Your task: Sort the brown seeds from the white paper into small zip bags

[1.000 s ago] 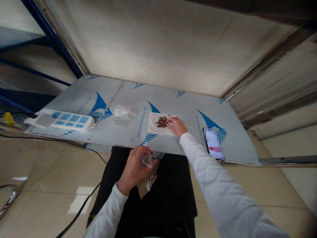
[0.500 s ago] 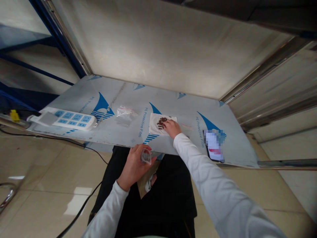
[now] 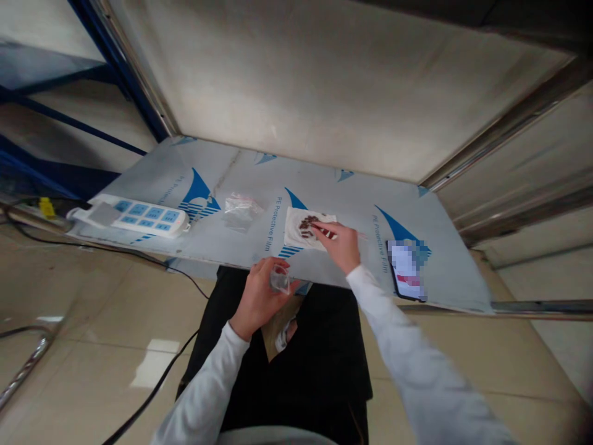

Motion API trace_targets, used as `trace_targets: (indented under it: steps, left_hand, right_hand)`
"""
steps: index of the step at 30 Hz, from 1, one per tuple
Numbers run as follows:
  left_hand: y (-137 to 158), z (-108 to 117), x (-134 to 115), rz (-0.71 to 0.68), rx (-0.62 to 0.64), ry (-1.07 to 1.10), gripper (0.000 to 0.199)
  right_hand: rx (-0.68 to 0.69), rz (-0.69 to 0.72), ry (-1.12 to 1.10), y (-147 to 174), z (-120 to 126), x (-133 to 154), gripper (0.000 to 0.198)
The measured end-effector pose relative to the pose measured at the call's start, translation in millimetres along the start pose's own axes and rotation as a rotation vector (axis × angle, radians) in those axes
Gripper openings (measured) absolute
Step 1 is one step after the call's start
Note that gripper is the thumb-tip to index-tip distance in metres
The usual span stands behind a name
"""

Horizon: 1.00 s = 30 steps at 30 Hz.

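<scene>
My left hand [image 3: 265, 290] is closed around a small clear plastic bag [image 3: 280, 279], its mouth turned up, just off the table's front edge. Ahead and to the right, a white cloth or tissue [image 3: 293, 235] lies flat with a pile of small brown pieces [image 3: 306, 226] on it. Above this pile my right hand [image 3: 340, 244] has thumb and forefinger pinched together at a small brown piece. The exact kind of the pieces is too small to make out, and some are partly covered by the hand.
Several clear zip bags [image 3: 241, 211] lie left of the cloth. A white power strip [image 3: 152, 220] with blue sockets sits at the table's left end. At right lies a phone [image 3: 407, 272]. The film-covered table [image 3: 222, 244] meets a metal panel [image 3: 301, 86] behind.
My right hand has pulled back slightly to the right, its fingers now pinching at the pile's edge. My left hand keeps its hold on the bag. The view has shifted a little.
</scene>
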<state>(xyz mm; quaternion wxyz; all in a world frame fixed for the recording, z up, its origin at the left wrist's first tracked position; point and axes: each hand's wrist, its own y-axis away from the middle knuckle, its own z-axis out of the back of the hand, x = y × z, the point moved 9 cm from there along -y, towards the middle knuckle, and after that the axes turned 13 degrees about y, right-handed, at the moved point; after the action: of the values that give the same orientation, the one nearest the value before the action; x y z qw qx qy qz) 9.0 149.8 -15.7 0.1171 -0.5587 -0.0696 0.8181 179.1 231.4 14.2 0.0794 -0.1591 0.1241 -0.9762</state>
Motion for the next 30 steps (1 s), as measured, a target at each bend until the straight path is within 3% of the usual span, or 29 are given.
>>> trace_targets:
  steps: [2, 4, 9, 16, 23, 30]
  left_hand:
    - [-2, -1, -7, -0.005, -0.018, 0.036, 0.026]
    - [-4, -3, -18, -0.024, -0.014, 0.086, 0.026]
    - [-2, -9, -43, -0.097, 0.007, 0.166, 0.025]
    - [5, -14, -49, -0.116, 0.016, 0.138, 0.027]
    - [10, -13, -48, -0.094, 0.019, 0.111, 0.027]
    - [10, -4, -51, -0.093, -0.044, 0.174, 0.022]
  right_hand:
    - [-0.019, 0.027, -0.286, 25, 27, 25, 0.023]
    - [0.058, 0.107, -0.409, 47, 42, 53, 0.018]
    - [0.243, 0.288, -0.183, 68, 53, 94, 0.014]
    - [0.387, 0.427, 0.141, 74, 51, 103, 0.012]
    - [0.38, 0.43, 0.14, 78, 50, 108, 0.015]
    - [0.273, 0.408, -0.019, 75, 64, 115, 0.015]
